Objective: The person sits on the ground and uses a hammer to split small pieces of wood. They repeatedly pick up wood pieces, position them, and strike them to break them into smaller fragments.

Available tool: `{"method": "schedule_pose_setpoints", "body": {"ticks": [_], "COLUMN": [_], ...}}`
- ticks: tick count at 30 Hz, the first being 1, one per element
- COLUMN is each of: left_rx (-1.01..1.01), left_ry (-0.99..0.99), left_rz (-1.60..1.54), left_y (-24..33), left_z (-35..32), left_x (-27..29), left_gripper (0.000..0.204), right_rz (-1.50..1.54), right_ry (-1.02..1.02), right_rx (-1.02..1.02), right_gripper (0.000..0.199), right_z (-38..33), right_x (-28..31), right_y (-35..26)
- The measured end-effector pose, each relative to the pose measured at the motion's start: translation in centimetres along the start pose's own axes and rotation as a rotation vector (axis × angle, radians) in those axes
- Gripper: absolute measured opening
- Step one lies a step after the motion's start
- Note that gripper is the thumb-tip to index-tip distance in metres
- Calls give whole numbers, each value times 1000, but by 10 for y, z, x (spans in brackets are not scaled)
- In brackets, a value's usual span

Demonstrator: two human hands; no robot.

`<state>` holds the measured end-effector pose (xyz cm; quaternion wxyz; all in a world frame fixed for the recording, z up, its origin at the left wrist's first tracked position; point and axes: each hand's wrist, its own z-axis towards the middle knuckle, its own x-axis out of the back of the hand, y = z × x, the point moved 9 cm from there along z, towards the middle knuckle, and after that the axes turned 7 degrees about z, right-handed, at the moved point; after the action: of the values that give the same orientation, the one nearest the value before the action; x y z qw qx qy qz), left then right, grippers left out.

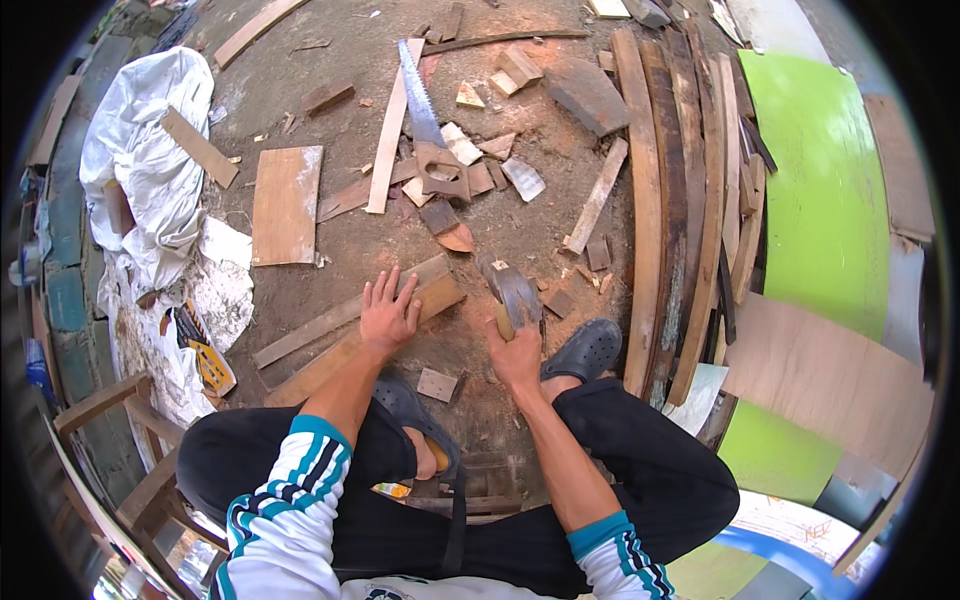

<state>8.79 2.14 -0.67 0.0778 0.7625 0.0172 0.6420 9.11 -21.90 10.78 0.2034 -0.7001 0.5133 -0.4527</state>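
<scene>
My left hand (390,315) lies with fingers spread on a wooden beam (437,296) that slants across the ground before me. A thinner wooden strip (310,335) runs alongside the beam. My right hand (515,352) is closed round the yellowish handle of a short hand tool (518,292) with a broad grey metal head, just right of the beam's far end. Blur hides whether that head is a hammer's or a hatchet's. A handsaw (422,110) with a brown wooden handle rests on scrap wood farther ahead. A small wood block (437,385) sits between my feet.
Long planks (650,200) lie stacked at the right, beside a bright green panel (815,170) and a plywood sheet (825,365). At the left are a white sack (150,150) and a wooden frame (150,490). A flat board (287,205) and several offcuts litter the dirt.
</scene>
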Motion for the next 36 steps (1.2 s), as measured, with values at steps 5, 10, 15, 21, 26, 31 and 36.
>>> {"method": "schedule_pose_setpoints", "body": {"ticks": [5, 10, 15, 21, 26, 31, 36], "left_rx": [-20, 0, -25, -2, -35, -132, -210], "left_ry": [-1, -15, -4, -35, -27, 95, 181], "left_rz": [-33, -14, -26, -16, 20, -154, -130], "left_y": [11, 2, 10, 1, 6, 18, 15], "left_z": [7, 4, 10, 5, 7, 0, -9], "left_x": [7, 1, 4, 1, 4, 26, 22], "left_gripper": [51, 51, 52, 53, 66, 88, 78], "right_rz": [-32, 76, 121, 205, 208, 357, 372], "right_ry": [-31, 100, 53, 95, 152, 4, -52], "right_rx": [-272, -170, -354, -311, -319, -552, -529], "right_gripper": [28, 27, 28, 30, 27, 22, 20], "right_z": [21, 29, 22, 22, 10, -32, -51], "right_x": [-21, -3, -30, -20, -34, -12, 29], "right_y": [61, 7, 70, 43, 81, 73, 61]}}
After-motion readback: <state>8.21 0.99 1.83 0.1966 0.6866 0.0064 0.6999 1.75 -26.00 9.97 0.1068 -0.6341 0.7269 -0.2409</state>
